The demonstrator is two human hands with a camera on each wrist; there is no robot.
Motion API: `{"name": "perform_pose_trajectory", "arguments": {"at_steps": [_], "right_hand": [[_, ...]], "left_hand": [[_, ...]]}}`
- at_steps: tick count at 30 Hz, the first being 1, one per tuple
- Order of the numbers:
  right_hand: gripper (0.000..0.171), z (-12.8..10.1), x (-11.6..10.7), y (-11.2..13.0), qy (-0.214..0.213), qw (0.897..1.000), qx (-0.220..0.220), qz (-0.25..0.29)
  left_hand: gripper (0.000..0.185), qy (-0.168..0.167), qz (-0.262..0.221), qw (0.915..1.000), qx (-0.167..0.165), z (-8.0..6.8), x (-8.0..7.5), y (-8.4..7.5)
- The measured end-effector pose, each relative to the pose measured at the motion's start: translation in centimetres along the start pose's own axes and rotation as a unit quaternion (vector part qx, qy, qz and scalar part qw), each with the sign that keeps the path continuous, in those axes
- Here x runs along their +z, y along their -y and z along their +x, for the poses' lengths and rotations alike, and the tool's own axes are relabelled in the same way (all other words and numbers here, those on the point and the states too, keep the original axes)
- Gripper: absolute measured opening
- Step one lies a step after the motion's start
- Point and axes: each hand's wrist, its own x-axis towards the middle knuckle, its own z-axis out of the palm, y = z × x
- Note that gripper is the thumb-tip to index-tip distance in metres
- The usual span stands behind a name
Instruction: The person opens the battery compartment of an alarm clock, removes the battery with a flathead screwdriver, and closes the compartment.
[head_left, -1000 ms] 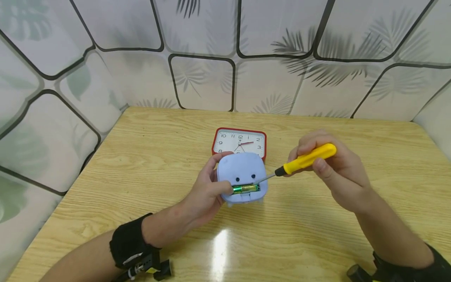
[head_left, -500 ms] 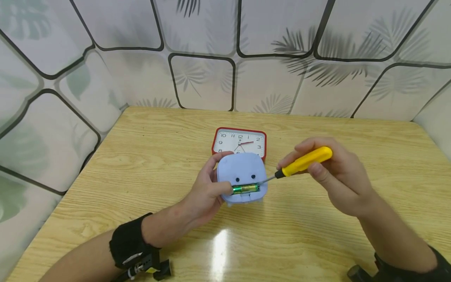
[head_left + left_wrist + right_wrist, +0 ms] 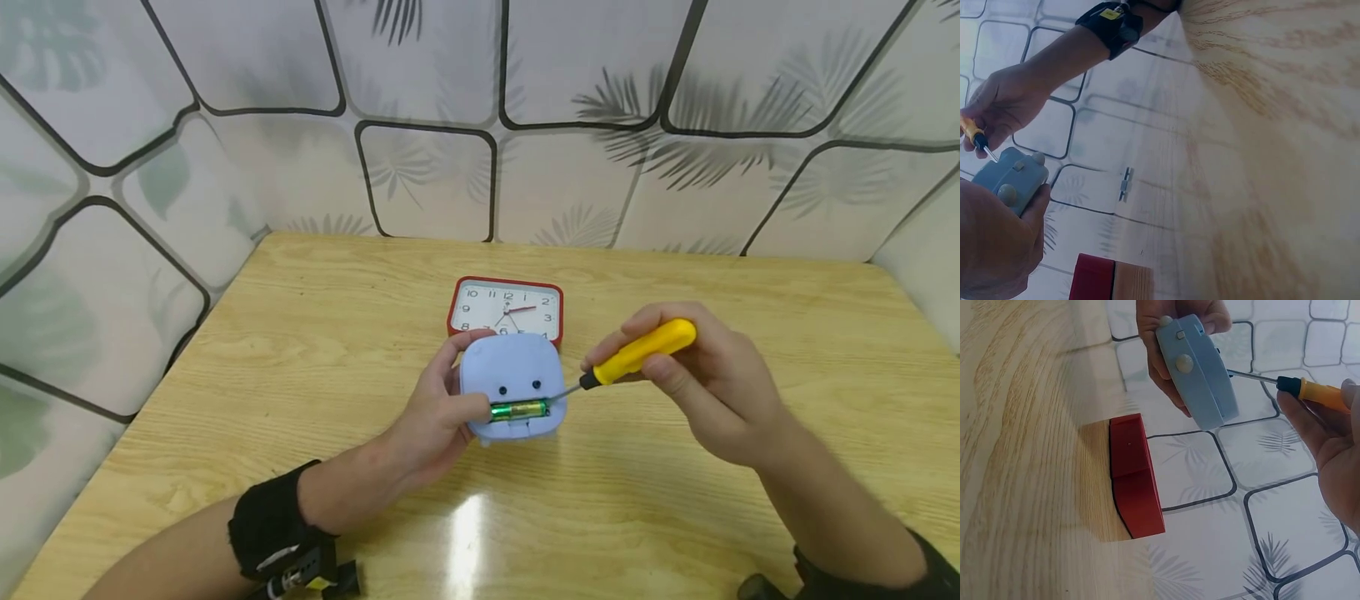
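Note:
My left hand (image 3: 431, 408) grips a small light-blue clock (image 3: 513, 362) by its left side, its back facing up toward me. The thumb lies at the left end of a green and gold battery (image 3: 520, 410) in the slot in that back. Two dark knobs show above the slot. With my right hand (image 3: 716, 392) I hold a screwdriver (image 3: 645, 350) by its yellow handle, and its metal tip reaches the right end of the battery. In the right wrist view the blue clock (image 3: 1194, 372) shows its small round feet, held above the table.
Behind the blue clock a red-framed clock (image 3: 506, 310) stands on the wood-grain table (image 3: 337, 333), its lower edge partly hidden. A patterned wall covering (image 3: 427, 179) closes off the back and left of the table.
My right hand has shifted slightly left and down with the screwdriver, its tip staying by the battery's right end. The left hand keeps its hold on the blue clock. The head view has tilted slightly.

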Motion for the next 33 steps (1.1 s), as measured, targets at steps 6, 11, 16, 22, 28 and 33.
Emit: {"name": "perform_pose_trajectory", "arguments": {"at_steps": [6, 11, 16, 22, 28, 33], "right_hand": [[0.023, -0.2, -0.3, -0.5, -0.016, 0.999, 0.014, 0.041], [0.018, -0.2, -0.7, -1.0, -0.032, 0.997, 0.005, 0.073], [0.016, -0.2, -0.7, -1.4, -0.041, 0.992, 0.006, 0.121], [0.017, -0.1, -0.6, -1.5, -0.046, 0.98, 0.005, 0.195], [0.017, 0.0, -0.7, -1.5, -0.045, 0.969, 0.014, 0.244], [0.017, 0.2, -0.7, -1.4, -0.038, 0.969, 0.008, 0.245]], "left_hand": [[0.084, 0.001, -0.007, 1.0, 0.0, -0.1, 0.0, -0.1], [0.085, 0.009, -0.006, 0.9999, 0.005, -0.1, 0.0, -0.5], [0.085, 0.018, -0.012, 0.9997, 0.009, -0.2, 0.0, -0.7], [0.085, 0.036, -0.023, 0.9988, 0.023, -0.3, -0.2, -0.9], [0.085, 0.049, -0.018, 0.9982, 0.031, -0.5, -0.2, -1.1], [0.082, 0.055, -0.025, 0.9977, 0.031, -0.5, -0.2, -1.2]]}}
